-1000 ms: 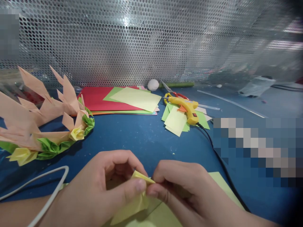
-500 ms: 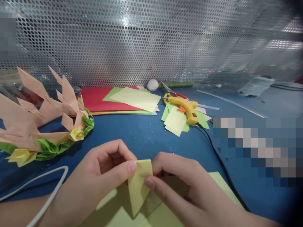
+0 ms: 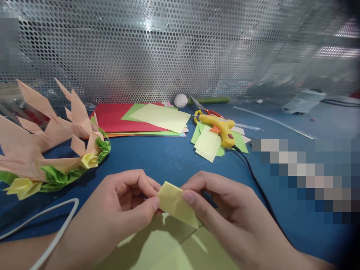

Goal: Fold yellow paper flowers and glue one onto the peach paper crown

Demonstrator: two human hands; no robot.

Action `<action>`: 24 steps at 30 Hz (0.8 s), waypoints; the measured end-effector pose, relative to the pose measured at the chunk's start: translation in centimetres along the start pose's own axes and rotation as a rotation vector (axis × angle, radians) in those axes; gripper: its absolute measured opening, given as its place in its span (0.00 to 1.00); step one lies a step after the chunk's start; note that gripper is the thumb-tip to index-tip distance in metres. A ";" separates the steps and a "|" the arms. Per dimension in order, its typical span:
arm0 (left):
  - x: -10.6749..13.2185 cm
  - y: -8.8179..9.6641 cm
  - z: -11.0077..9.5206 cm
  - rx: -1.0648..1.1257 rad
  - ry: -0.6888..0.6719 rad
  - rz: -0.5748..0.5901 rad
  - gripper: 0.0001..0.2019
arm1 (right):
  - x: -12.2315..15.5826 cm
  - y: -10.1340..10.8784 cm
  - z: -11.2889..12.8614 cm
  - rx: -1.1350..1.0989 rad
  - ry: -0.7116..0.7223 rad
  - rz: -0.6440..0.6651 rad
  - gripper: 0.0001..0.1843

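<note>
Between my two hands is a small piece of folded yellow paper [image 3: 176, 204], held above the table and tilted down to the right. My left hand [image 3: 126, 210] pinches its left edge between thumb and fingertips. On its upper right edge, my right hand [image 3: 225, 213] grips it with thumb and index finger. Beneath both hands lie pale yellow paper sheets [image 3: 168, 247], partly in shadow. The other fingers of each hand are curled and partly hidden.
To the left stands a peach paper crown [image 3: 64, 127] with green and yellow folded trim. A white cable [image 3: 63, 228] crosses my left forearm. Beyond the hands are coloured paper sheets [image 3: 112, 116], a yellow glue gun [image 3: 222, 129] with a black cord, scissors [image 3: 201, 105] and a white ball [image 3: 180, 100].
The folded yellow paper has turned: its point hung downward before and now faces lower right. My right hand has shifted slightly right and up, keeping its pinch.
</note>
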State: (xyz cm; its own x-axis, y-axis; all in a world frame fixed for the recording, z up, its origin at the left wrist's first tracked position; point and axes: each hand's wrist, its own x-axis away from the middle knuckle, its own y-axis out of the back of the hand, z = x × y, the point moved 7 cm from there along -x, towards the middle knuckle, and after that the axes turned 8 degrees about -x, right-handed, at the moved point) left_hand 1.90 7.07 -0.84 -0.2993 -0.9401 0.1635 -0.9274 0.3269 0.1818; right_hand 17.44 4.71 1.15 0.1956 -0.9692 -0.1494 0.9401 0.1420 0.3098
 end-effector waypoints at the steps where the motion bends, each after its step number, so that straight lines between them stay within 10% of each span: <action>1: 0.0 0.0 0.1 0.017 -0.001 0.007 0.07 | 0.0 0.1 0.0 0.006 0.003 -0.004 0.11; 12: 0.5 -1.2 0.0 -0.100 0.003 0.161 0.04 | 0.7 -0.6 1.7 0.165 0.210 0.098 0.11; 24: 0.4 -0.7 -0.6 -0.177 -0.023 0.079 0.02 | 0.1 0.3 0.4 0.065 0.061 -0.063 0.06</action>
State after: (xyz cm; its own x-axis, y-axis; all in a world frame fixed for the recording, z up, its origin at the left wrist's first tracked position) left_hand 2.55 6.58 -0.35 -0.3769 -0.9119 0.1625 -0.8474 0.4103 0.3369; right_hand 17.68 4.58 1.56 0.1556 -0.9614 -0.2270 0.9314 0.0663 0.3579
